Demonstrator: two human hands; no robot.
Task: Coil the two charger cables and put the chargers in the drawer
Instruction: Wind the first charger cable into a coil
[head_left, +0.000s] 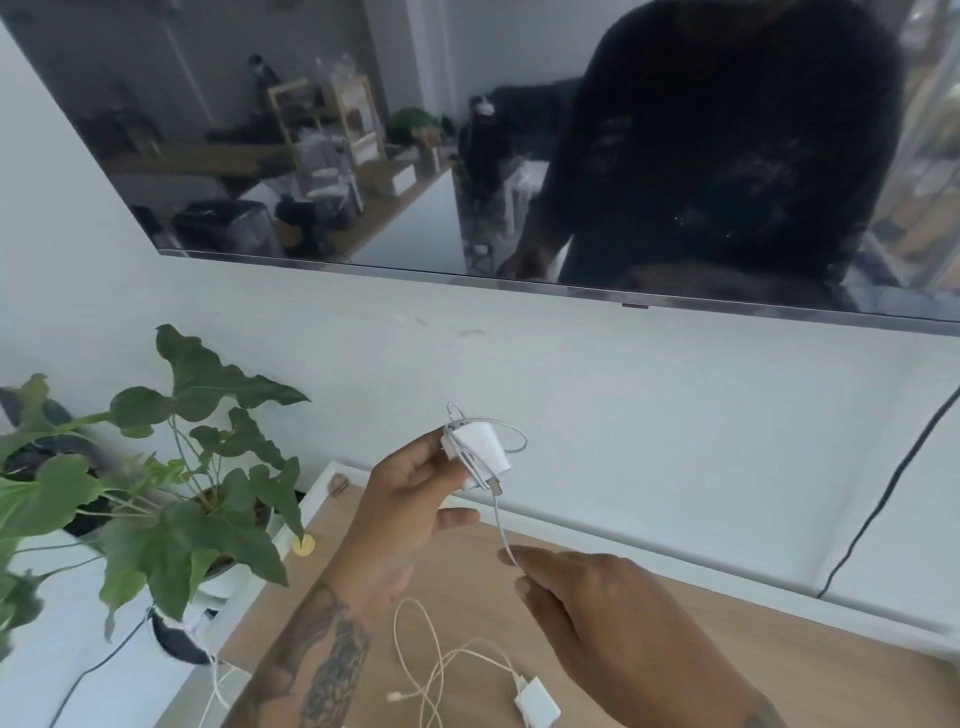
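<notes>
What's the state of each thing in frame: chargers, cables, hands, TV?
held charger: in the air, cable looped around it, tail hanging loose
left hand: grips the held charger
right hand: fingers pinch the hanging cable tail
second charger: lying on the wooden top, cable uncoiled and sprawled
TV: screen off, reflecting the room
plant: upright in its pot
drawer: not in view

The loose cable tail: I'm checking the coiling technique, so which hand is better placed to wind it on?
The right hand: it already pinches the cable tail, while the left hand holds the charger.
</notes>
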